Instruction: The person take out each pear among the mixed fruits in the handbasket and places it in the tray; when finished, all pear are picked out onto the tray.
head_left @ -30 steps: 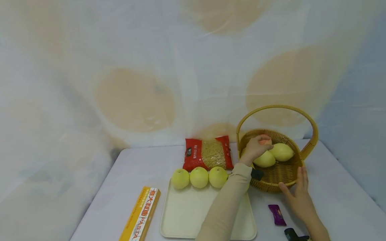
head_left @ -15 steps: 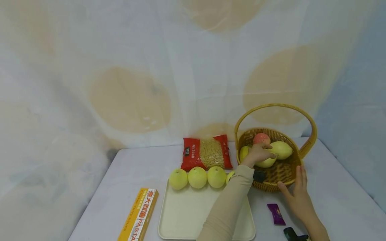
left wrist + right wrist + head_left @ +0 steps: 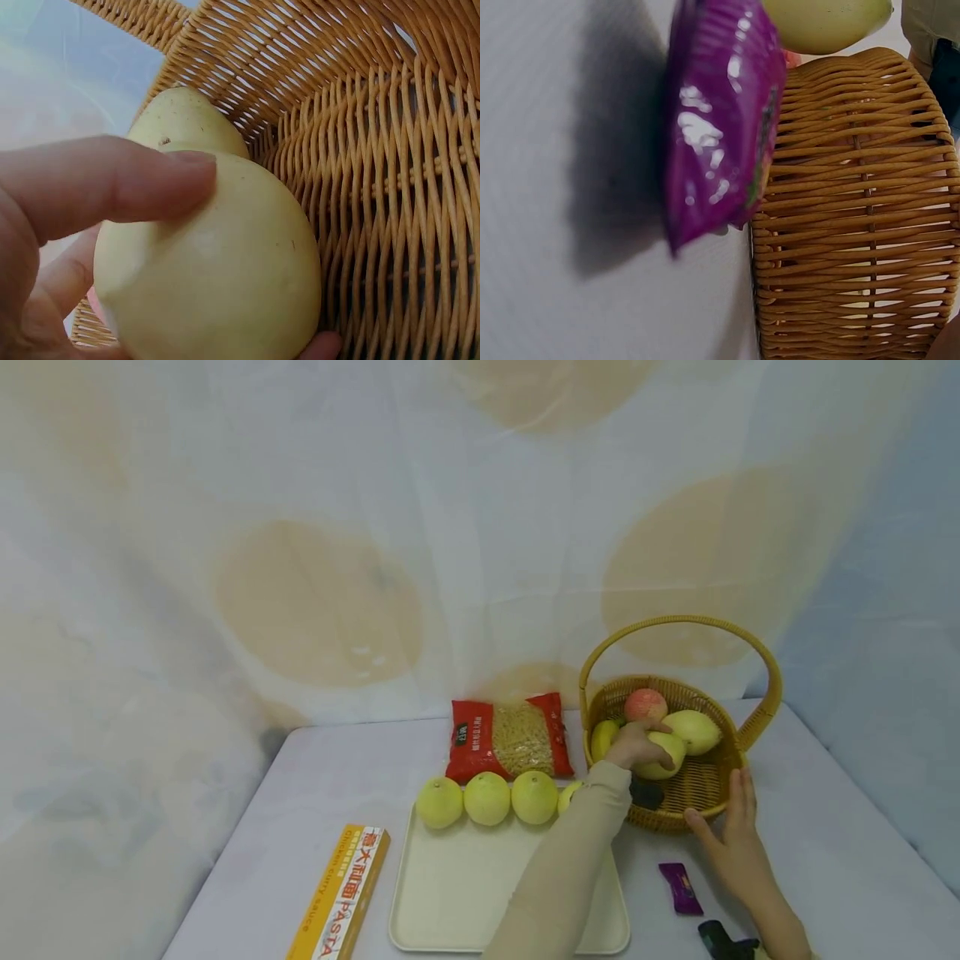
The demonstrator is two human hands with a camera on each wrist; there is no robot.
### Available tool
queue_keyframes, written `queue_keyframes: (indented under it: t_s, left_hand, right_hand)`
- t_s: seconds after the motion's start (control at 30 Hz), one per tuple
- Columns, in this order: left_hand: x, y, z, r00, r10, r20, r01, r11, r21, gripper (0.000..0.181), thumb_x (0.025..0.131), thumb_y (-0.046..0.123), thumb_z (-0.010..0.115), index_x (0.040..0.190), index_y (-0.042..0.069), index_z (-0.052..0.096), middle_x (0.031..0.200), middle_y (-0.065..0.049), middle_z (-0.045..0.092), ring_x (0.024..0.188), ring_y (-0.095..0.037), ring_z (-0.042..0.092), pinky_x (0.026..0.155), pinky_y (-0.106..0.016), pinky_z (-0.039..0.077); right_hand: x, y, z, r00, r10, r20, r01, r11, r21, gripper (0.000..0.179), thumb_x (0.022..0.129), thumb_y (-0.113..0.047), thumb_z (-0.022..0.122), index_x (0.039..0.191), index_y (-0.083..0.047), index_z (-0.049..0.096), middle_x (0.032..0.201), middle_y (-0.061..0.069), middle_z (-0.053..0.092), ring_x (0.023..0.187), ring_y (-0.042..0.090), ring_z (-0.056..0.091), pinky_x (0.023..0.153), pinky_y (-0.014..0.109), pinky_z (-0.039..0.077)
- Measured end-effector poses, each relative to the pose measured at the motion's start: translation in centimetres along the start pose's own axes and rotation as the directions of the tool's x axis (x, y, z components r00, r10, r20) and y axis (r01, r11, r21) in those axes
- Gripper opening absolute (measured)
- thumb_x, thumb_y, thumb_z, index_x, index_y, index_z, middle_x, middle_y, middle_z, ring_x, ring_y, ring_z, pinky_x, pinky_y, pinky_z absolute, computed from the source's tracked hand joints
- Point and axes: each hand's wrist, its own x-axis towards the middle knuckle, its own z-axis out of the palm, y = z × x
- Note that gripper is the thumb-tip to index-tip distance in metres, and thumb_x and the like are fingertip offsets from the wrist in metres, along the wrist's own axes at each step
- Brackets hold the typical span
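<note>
A wicker basket (image 3: 701, 789) with a tall arched handle stands at the right of the table. Inside it, my left hand (image 3: 633, 746) grips a pale yellow-green oval fruit (image 3: 225, 262), the thumb (image 3: 157, 184) lying over its top. A similar pale fruit (image 3: 693, 732) sits right behind it. Farther back lies a red apple (image 3: 646, 704), and a yellow fruit (image 3: 603, 739) shows at the basket's left side. My right hand (image 3: 738, 856) rests against the basket's front right outside, fingers straight up along the wall and thumb spread toward the front.
A purple-wrapped candy (image 3: 681, 889) lies in front of the basket, close to my right hand. Left of the basket is a cream tray (image 3: 487, 885) with a row of round yellow-green fruits (image 3: 487, 798) at its back edge. A pasta bag (image 3: 517, 739) and pasta box (image 3: 337, 893) lie nearby.
My left hand has moved from the red apple at the back of the basket forward onto the pale fruit, leaving the apple uncovered. My right hand stays against the basket.
</note>
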Motion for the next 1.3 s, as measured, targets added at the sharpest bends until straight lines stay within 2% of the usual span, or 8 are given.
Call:
queue_keyframes:
  t_s: [0.17,0.27,0.4,0.7,0.93,1.0,1.17,1.3]
  left_hand:
    - [-0.6,-0.1,-0.5,0.999,-0.040,-0.018,0.036,0.986,-0.163,0.049,0.073,0.005,0.079,0.118,0.024,0.069,0.126,0.003,0.062,0.085,-0.013,0.056,0.070,-0.034,0.055]
    - [-0.9,0.2,-1.2,1.000,-0.019,-0.003,0.017,0.959,-0.282,0.056,0.076,0.005,0.078,0.127,0.021,0.063,0.119,-0.001,0.063,0.075,-0.017,0.057,0.064,-0.047,0.058]
    - [-1.0,0.5,-2.2,0.999,0.037,-0.004,-0.036,0.933,-0.358,0.055,0.077,0.005,0.077,0.128,0.019,0.061,0.118,-0.002,0.061,0.073,-0.016,0.057,0.066,-0.050,0.058]
    - [-1.8,-0.3,-3.2,0.999,0.019,-0.040,-0.035,0.885,-0.463,0.055,0.077,0.005,0.078,0.125,0.022,0.057,0.121,-0.002,0.057,0.083,-0.022,0.061,0.076,-0.058,0.055]
    - [-2.8,-0.8,-3.7,0.995,0.066,-0.078,-0.095,0.885,-0.455,0.050,0.077,0.004,0.079,0.116,0.029,0.060,0.121,0.000,0.057,0.093,-0.019,0.059,0.071,-0.054,0.057]
    - [-3.0,-1.0,-3.8,0.992,0.089,-0.090,-0.121,0.885,-0.450,0.050,0.077,0.004,0.079,0.116,0.030,0.060,0.122,0.002,0.057,0.097,-0.017,0.058,0.072,-0.047,0.057]
    - [-3.8,-1.4,-4.0,0.990,0.110,-0.091,-0.141,0.848,-0.511,0.051,0.078,0.001,0.077,0.115,0.031,0.060,0.122,0.005,0.055,0.098,-0.017,0.057,0.073,-0.046,0.058]
    - [-4.5,-1.7,-4.0,0.988,0.133,-0.076,-0.153,0.825,-0.545,0.051,0.078,-0.001,0.076,0.111,0.034,0.060,0.118,0.005,0.054,0.094,-0.018,0.058,0.072,-0.053,0.057]
  right_hand:
    - [-0.2,0.1,0.3,1.000,-0.027,0.003,0.027,1.000,-0.002,0.090,0.101,-0.033,0.049,0.152,-0.004,-0.020,0.157,0.025,-0.025,0.137,0.063,-0.001,0.096,0.080,0.017]
    - [-0.1,0.1,0.3,0.998,-0.058,-0.014,0.058,0.998,-0.001,0.089,0.101,-0.031,0.048,0.152,-0.003,-0.019,0.157,0.027,-0.023,0.138,0.062,-0.003,0.098,0.080,0.014]
    - [0.1,0.1,0.2,0.996,-0.077,-0.038,0.077,0.997,-0.006,0.087,0.101,-0.031,0.048,0.152,-0.002,-0.017,0.157,0.026,-0.021,0.138,0.061,-0.003,0.099,0.079,0.013]
    - [0.0,0.0,0.1,0.999,-0.037,-0.009,0.037,0.999,-0.006,0.088,0.102,-0.034,0.046,0.151,-0.001,-0.018,0.157,0.025,-0.024,0.138,0.062,-0.001,0.097,0.079,0.017]
    - [0.1,-0.1,0.1,1.000,-0.021,-0.003,0.021,1.000,-0.010,0.088,0.102,-0.036,0.045,0.151,-0.002,-0.019,0.157,0.022,-0.025,0.138,0.062,-0.001,0.096,0.079,0.018]
    - [0.1,-0.2,0.1,1.000,-0.021,-0.001,0.021,1.000,-0.010,0.088,0.102,-0.036,0.045,0.151,-0.002,-0.019,0.157,0.023,-0.025,0.137,0.063,0.000,0.096,0.079,0.019]
    - [0.1,0.0,0.1,1.000,-0.022,0.003,0.022,1.000,-0.013,0.088,0.102,-0.036,0.045,0.151,-0.002,-0.020,0.157,0.024,-0.025,0.137,0.063,0.000,0.096,0.079,0.019]
    - [0.0,0.0,0.1,0.999,-0.033,-0.004,0.033,0.999,-0.006,0.088,0.102,-0.035,0.045,0.151,-0.002,-0.019,0.157,0.025,-0.024,0.136,0.064,-0.001,0.096,0.079,0.017]
